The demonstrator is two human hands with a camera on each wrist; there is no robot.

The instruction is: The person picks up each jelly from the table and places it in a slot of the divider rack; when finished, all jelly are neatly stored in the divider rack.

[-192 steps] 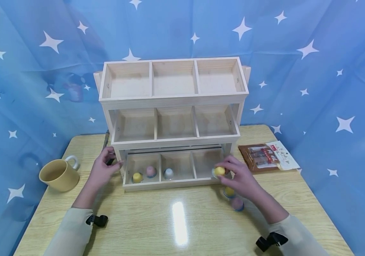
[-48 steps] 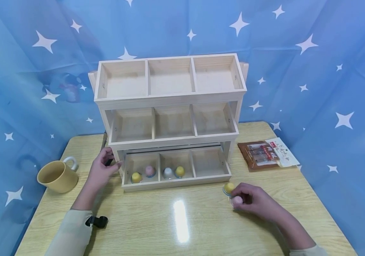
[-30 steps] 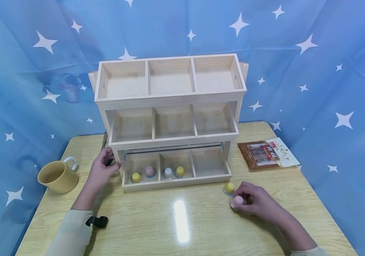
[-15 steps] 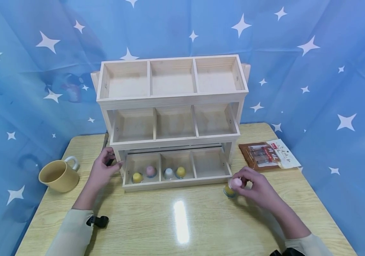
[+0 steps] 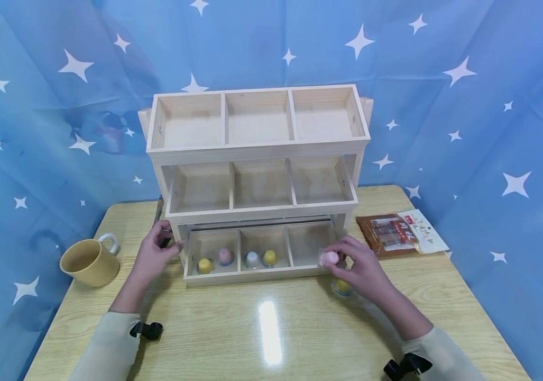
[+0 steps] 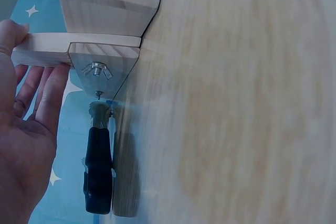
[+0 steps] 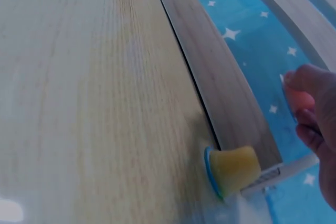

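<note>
My right hand [image 5: 359, 267] pinches a pink jelly cup [image 5: 330, 258] between thumb and fingertips, over the right end of the bottom tray [image 5: 257, 274]. Below that hand a yellow jelly cup [image 5: 342, 286] with a blue rim stands on the table; it shows larger in the right wrist view. In the tray's left compartment sit a yellow jelly cup [image 5: 205, 265] and a pink one [image 5: 226, 256]. The middle compartment holds a white cup [image 5: 252, 259] and a yellow cup [image 5: 269, 257]. My left hand [image 5: 153, 254] grips the left side of the wooden rack [image 6: 42, 48], thumb above and fingers beneath.
Two more trays, the upper [image 5: 258, 152] and the middle [image 5: 260, 213], rise above. A yellow mug [image 5: 91, 263] stands at left. A brown snack packet [image 5: 390, 234] lies at right. Beside the rack's left side is a black-handled object [image 6: 98, 171].
The pink jelly cup has been picked off the table and carried up and left to the tray's right end. Earlier, a yellow cup went into the middle compartment. My left hand stays put.
</note>
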